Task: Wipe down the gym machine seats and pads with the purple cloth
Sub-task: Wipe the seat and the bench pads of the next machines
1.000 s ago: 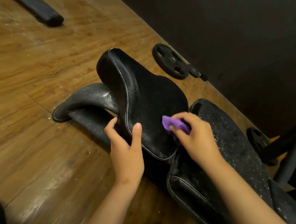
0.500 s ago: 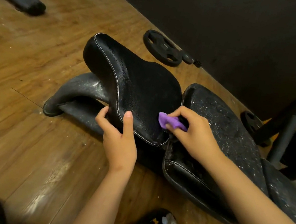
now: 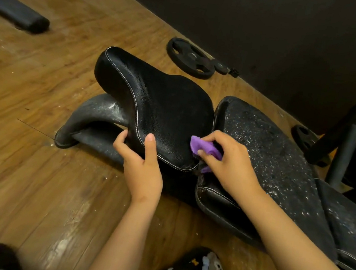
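L hand (image 3: 143, 173) grips near edge of glossy black leather seat pad (image 3: 158, 108), thumb on top. R hand (image 3: 229, 164) pinches crumpled purple cloth (image 3: 203, 148) at seat's right end, beside dusty speckled black back pad (image 3: 270, 149).

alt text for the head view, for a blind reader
A person's right hand presses a purple cloth against a black gym seat while the left hand grips its near edge; a white-speckled pad lies beside it.
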A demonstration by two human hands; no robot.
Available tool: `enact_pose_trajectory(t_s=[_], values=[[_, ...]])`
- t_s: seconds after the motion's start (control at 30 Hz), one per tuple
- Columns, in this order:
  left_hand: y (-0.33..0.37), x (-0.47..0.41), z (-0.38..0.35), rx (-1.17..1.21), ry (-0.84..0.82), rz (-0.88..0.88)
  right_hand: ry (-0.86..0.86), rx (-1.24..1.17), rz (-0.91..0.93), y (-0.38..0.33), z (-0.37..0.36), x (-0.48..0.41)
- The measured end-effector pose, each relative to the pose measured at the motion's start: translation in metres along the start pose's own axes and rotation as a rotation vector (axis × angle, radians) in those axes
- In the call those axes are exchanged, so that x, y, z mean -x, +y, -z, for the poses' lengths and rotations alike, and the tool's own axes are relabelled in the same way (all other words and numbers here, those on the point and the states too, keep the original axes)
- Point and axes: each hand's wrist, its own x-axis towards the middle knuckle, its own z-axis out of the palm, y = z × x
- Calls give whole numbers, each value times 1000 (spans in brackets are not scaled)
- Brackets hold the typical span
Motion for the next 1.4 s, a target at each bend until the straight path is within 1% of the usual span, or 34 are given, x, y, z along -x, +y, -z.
enact_pose_trajectory(t_s=[0.07, 0.2, 0.27, 0.37, 0.43, 0.5, 0.57, 0.6, 0.63, 0.73, 0.83, 0.97, 1.07, 1.17, 1.3, 1.4], values=[[1, 1, 0, 6, -17, 8, 18, -8, -38, -3, 0, -5], [4, 3, -1, 8, -7, 41, -113, -25, 74, -24, -9, 23], [8, 5, -2, 7, 3, 41, -136, -2, 105, -26, -10, 39], [10, 6, -4, 4, 12, 56, -57, 59, 77, -22, -10, 40], [10, 6, -3, -1, 20, 76, 31, 67, 7, -17, -10, 30], [9, 4, -2, -51, 38, 55, 143, -66, -124, -11, -4, 15], [7, 0, 1, -148, 72, -14, 238, -241, -259, -2, 7, 0], [7, -2, 2, -185, 83, -58, 266, -269, -303, 4, 12, -6], [7, -4, 4, -210, 83, -101, 279, -240, -319, 11, 15, -13], [9, -4, 5, -235, 26, -219, 236, -100, -321, 27, 18, -29], [7, -1, 0, -259, -20, -321, 178, -40, -341, 30, 14, -43], [0, -2, -6, -270, -8, -339, 108, 189, -409, 17, -2, -50], [-1, -4, -8, -270, 29, -341, 113, 313, -399, -1, -7, -36], [-3, -6, -11, -259, 60, -339, 84, 250, -371, -11, -6, -8], [-5, -6, -12, -262, 79, -350, -44, 162, -266, -21, -3, 11], [-5, -7, -11, -264, 73, -357, -12, 121, -270, -16, 0, 2]])
